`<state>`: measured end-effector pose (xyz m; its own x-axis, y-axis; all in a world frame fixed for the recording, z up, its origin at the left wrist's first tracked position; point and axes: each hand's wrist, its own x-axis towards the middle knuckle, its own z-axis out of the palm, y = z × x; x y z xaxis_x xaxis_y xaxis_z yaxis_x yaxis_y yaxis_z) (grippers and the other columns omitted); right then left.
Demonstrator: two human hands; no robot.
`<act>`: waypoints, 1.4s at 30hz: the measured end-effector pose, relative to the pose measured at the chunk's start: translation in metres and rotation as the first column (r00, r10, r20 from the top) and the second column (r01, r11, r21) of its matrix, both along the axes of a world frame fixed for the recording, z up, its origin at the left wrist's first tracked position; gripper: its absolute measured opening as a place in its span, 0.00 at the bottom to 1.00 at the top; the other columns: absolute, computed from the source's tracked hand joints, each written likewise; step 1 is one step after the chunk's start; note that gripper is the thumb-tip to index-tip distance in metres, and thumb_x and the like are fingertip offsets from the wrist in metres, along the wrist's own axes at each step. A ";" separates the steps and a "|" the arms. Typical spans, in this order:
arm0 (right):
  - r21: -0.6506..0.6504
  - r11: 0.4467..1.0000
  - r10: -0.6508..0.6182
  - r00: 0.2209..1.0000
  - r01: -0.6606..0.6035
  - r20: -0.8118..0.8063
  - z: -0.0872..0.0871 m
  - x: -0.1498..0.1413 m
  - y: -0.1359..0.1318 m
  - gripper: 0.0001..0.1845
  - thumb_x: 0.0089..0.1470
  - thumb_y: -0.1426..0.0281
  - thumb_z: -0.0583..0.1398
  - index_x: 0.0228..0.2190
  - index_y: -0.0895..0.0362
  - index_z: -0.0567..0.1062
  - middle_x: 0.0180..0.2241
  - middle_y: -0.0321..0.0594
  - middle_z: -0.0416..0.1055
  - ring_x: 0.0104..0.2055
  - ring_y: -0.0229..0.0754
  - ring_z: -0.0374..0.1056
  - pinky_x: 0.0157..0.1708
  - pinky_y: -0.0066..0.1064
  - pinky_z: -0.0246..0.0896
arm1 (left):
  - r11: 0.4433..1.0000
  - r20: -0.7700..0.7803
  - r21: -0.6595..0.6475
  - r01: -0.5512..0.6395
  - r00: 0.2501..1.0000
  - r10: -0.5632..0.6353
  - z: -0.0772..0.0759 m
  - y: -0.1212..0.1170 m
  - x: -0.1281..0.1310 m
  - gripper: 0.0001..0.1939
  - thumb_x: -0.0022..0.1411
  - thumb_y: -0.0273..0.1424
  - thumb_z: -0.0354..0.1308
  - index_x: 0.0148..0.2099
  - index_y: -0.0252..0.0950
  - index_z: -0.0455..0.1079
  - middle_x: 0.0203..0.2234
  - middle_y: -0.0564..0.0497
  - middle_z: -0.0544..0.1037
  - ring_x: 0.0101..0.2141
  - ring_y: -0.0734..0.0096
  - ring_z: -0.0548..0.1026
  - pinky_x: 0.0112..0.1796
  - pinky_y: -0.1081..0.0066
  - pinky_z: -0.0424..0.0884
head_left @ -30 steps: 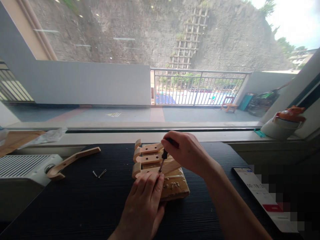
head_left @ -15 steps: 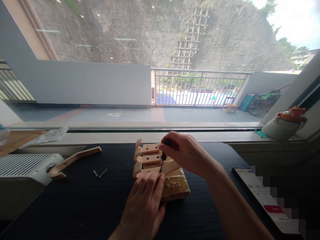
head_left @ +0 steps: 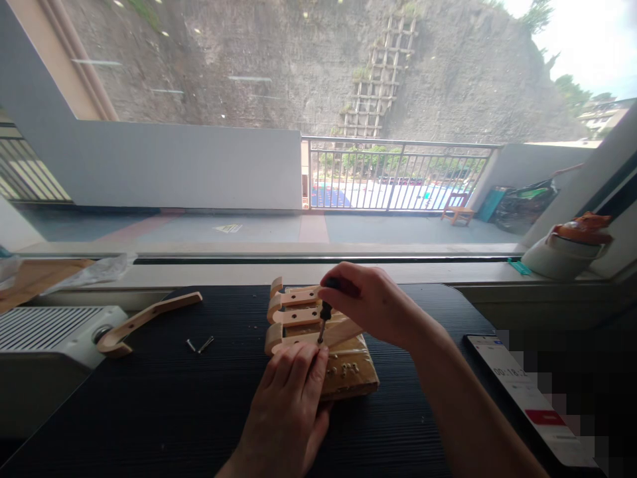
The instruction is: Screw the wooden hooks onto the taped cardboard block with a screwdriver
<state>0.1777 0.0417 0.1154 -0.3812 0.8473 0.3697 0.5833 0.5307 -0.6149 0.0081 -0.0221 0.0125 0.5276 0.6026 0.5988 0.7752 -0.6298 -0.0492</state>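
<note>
My right hand [head_left: 368, 299] is closed round the dark handle of a screwdriver [head_left: 326, 311]. The screwdriver stands nearly upright, its tip at a hole in the nearest wooden hook [head_left: 275, 337]. This hook lies across a tape-wrapped block [head_left: 365, 382], beside several similar hooks with dark screw holes. My left hand [head_left: 291, 385] presses its fingers on the near hook, close to the screwdriver's tip, with its thumb down by the block's near side. Small holes or screw tips dot the block's near part. Whether a screw sits under the tip is hidden.
A loose wooden hook [head_left: 149, 313] and a few screws [head_left: 205, 344] lie left on the black table [head_left: 149, 411]. A phone [head_left: 517, 392] with a running timer lies right. Beyond the table are a window sill [head_left: 398, 272] and a white pot [head_left: 567, 252].
My right hand has turned very slightly on the screwdriver. My left hand, the block and the hooks stay in place.
</note>
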 end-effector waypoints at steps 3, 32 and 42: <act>0.038 0.998 -0.051 0.999 0.050 0.014 -0.001 -0.002 0.000 0.15 0.53 0.56 0.55 0.30 0.56 0.71 0.22 0.32 0.64 0.24 0.30 0.54 0.23 0.24 0.47 | 1.000 -0.001 0.009 -0.006 1.000 0.006 0.000 -0.001 0.001 0.26 0.52 0.25 0.55 0.55 0.30 0.62 0.47 0.44 0.67 0.48 0.57 0.63 0.50 0.58 0.63; 0.131 0.988 -0.095 0.994 0.087 0.055 0.003 -0.003 -0.005 0.16 0.57 0.59 0.52 0.30 0.55 0.74 0.22 0.32 0.66 0.23 0.30 0.55 0.24 0.24 0.46 | 1.000 -0.006 -0.002 -0.014 1.000 0.014 0.003 -0.001 0.000 0.25 0.53 0.24 0.53 0.55 0.33 0.63 0.47 0.46 0.70 0.48 0.60 0.64 0.47 0.61 0.64; 0.165 0.985 -0.056 0.997 0.046 0.054 0.004 -0.005 -0.004 0.14 0.57 0.62 0.52 0.32 0.56 0.73 0.24 0.33 0.67 0.26 0.30 0.56 0.27 0.24 0.47 | 1.000 -0.009 -0.012 -0.016 1.000 0.016 0.002 -0.001 -0.001 0.25 0.53 0.25 0.54 0.55 0.33 0.62 0.48 0.45 0.70 0.49 0.58 0.65 0.47 0.60 0.64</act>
<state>0.1728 0.0374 0.1196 -0.3643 0.7960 0.4834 0.6446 0.5901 -0.4861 0.0072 -0.0227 0.0148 0.5234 0.6181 0.5865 0.7846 -0.6180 -0.0489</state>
